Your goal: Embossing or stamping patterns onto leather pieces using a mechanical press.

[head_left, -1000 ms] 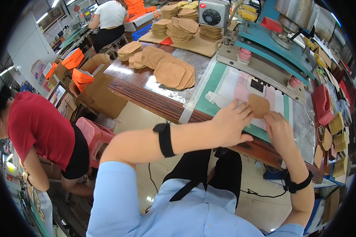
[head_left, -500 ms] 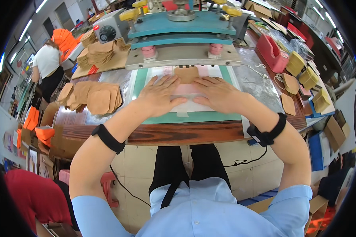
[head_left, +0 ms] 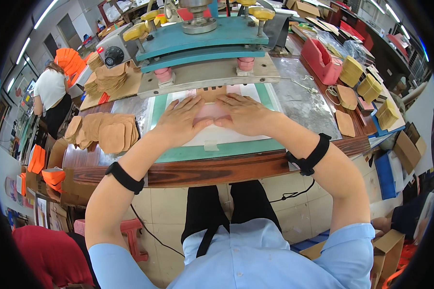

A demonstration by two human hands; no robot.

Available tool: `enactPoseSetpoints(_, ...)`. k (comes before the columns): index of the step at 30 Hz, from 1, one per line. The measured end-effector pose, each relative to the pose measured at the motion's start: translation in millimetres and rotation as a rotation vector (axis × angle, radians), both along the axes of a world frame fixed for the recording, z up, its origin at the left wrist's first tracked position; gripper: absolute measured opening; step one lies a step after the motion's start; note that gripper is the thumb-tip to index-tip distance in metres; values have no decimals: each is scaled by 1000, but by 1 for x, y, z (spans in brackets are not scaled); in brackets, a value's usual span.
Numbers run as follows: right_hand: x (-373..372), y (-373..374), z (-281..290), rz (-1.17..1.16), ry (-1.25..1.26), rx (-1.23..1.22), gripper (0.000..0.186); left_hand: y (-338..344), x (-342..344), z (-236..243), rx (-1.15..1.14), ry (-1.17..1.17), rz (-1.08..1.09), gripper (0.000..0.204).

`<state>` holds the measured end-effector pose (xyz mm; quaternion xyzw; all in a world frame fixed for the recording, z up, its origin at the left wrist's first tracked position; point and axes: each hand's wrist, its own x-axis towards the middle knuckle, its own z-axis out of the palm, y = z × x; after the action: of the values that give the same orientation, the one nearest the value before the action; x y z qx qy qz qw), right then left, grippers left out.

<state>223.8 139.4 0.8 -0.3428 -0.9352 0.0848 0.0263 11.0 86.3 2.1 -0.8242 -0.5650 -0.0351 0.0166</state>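
Note:
Both of my hands lie palm down on a white sheet [head_left: 238, 136] that covers the middle of a green mat [head_left: 178, 154]. My left hand [head_left: 180, 121] has its fingers stretched forward and its thumb pointing inward. Mirroring it, my right hand [head_left: 244, 114] lies flat with its thumb close to the left one. Between my fingertips is a tan leather-like piece [head_left: 212, 95], its far end under the press. Dark block shapes show along that far end. The teal press plate [head_left: 202, 41] and its metal lower plate [head_left: 210, 79] hang just beyond my fingers.
Stacked tan pieces [head_left: 113, 136] lie on the left, with more piles [head_left: 108, 79] behind them beside a grey dial box [head_left: 115, 54]. To the right are a red bin [head_left: 321, 65], yellow bundles [head_left: 354, 72] and loose tan pieces [head_left: 345, 123]. A person in white [head_left: 52, 89] is at far left.
The view has turned slightly, so the press and table sit further left and tilted. My hands stay flat on the sheet at the tan piece, with thumbs a little closer together.

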Motion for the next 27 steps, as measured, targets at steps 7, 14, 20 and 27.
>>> enactPoseSetpoints(7,12,13,-2,101,113,6,61,-9,1,10,40,-22,-41,66)
enactPoseSetpoints(14,10,9,-9,98,135,82,57,-7,1,2,164,-15,-72,59)
enactPoseSetpoints(20,13,6,2,51,116,139,46,-9,2,1,177,-44,-52,57)
enactPoseSetpoints(27,12,13,-2,88,192,237,34,-6,-1,-1,228,-32,-60,56)
